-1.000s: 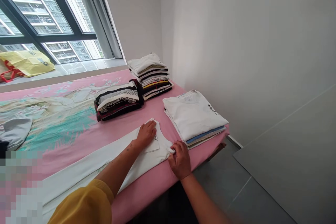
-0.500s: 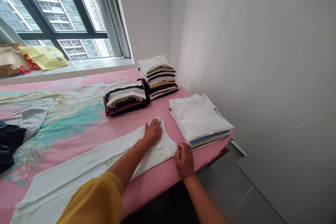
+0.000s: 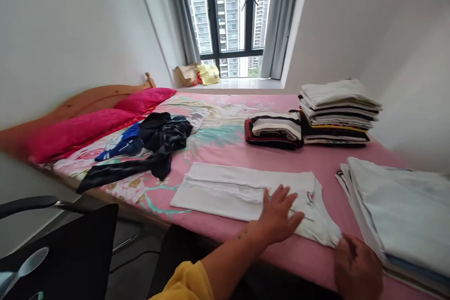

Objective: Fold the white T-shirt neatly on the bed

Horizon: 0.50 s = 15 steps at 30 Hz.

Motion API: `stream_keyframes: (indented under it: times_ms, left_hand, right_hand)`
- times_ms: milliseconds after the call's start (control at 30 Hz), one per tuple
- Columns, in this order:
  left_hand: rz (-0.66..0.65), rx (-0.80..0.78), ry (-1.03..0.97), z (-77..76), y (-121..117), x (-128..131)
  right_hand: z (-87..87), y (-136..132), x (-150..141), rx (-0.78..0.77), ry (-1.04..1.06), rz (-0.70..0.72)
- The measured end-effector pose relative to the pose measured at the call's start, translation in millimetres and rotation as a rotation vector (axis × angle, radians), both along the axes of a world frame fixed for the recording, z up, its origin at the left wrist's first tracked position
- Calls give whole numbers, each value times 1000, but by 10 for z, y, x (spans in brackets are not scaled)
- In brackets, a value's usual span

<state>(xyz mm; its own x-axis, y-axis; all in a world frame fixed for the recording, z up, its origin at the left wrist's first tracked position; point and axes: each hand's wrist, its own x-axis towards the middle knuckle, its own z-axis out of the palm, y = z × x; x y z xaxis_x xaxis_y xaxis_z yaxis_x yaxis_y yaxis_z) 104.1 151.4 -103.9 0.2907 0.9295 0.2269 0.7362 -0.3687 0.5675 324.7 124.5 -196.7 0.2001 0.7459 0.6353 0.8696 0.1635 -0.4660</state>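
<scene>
A white T-shirt point(image 3: 218, 199) lies on the bed in a long narrow fold, a small dark print near its collar end. My left hand point(image 3: 279, 213) is over its chest part with fingers spread; whether the palm presses on the cloth I cannot tell. At the right end, my right hand point(image 3: 358, 267) is closed on the shirt's corner, slightly blurred. Close beside that hand stands a stack of folded white shirts point(image 3: 404, 211), cut off by the frame edge.
Behind are a low pile of folded dark and striped clothes point(image 3: 276, 129) and a taller folded stack point(image 3: 339, 112). Loose dark clothes point(image 3: 158, 143) lie at left near pink pillows point(image 3: 84, 133). A black chair point(image 3: 63, 248) stands front left, a spoon-shaped object point(image 3: 31, 262) above its seat.
My view has swung left, bringing the pillows, loose clothes and chair into sight. My left hand has moved back from the collar with its fingers wider apart. My right hand stays at the shirt's corner.
</scene>
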Motion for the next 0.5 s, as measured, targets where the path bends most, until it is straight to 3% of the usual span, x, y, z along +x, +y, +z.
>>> stream_keyframes:
  times_ms: [67, 167, 233, 267, 367, 500]
  left_hand:
    - [228, 39, 74, 39, -59, -534]
    - [653, 29, 217, 42, -135, -1546]
    - [955, -78, 337, 48, -195, -2195]
    - [1036, -111, 358, 54, -229, -2470]
    - [1132, -218, 385, 52, -310, -3016]
    - [1134, -363, 403, -21, -246, -3239]
  right_hand:
    - [31, -29, -7, -35, -1, -12]
    - [60, -56, -20, -65, 3, -27]
    - [63, -54, -27, -72, 4, -23]
    - [60, -49, -29, -77, 4, -22]
    - [45, -37, -28, -99, 7, -38]
    - [23, -39, -15, -105, -13, -37]
